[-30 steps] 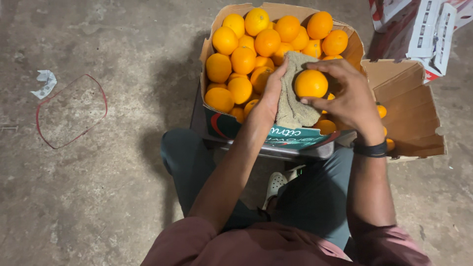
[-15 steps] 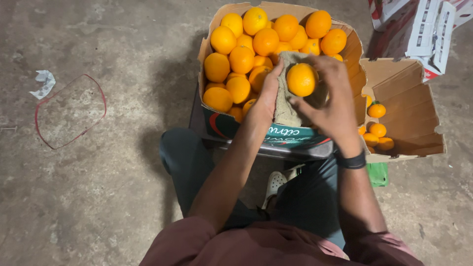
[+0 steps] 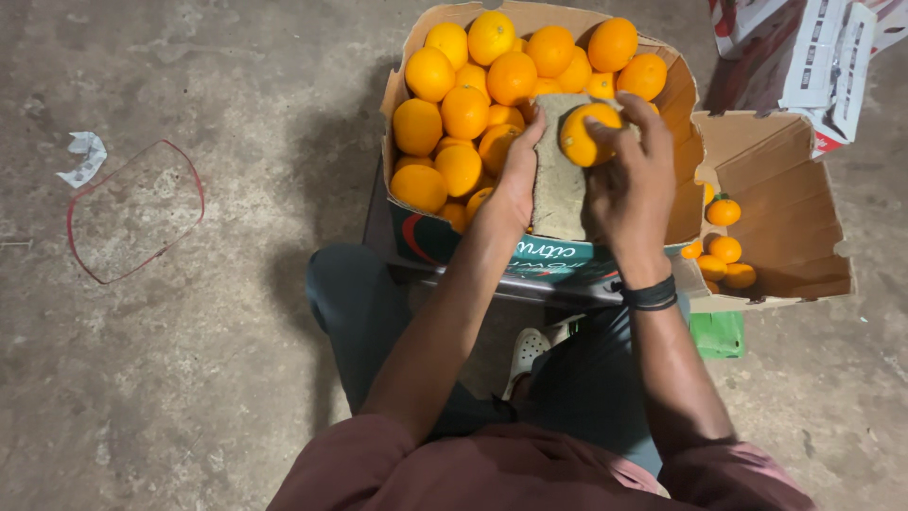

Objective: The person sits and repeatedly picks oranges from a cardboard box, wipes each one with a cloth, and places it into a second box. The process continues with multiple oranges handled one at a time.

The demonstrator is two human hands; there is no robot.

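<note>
My right hand (image 3: 636,185) grips one orange (image 3: 584,134) and presses it against a grey-green cloth (image 3: 558,180). My left hand (image 3: 515,180) holds that cloth from the left side, fingers behind it. Both hands hover over the near right part of a cardboard box (image 3: 454,237) filled with several oranges (image 3: 463,114). A black band sits on my right wrist.
A second, lighter cardboard box (image 3: 785,208) to the right holds several smaller oranges (image 3: 724,248). A white and red carton (image 3: 813,57) lies at the top right. A red wire loop (image 3: 132,213) and a paper scrap (image 3: 83,156) lie on the concrete floor at left.
My right hand has turned the orange against the cloth, shifting it left and up over the full box. The left hand stays on the cloth.
</note>
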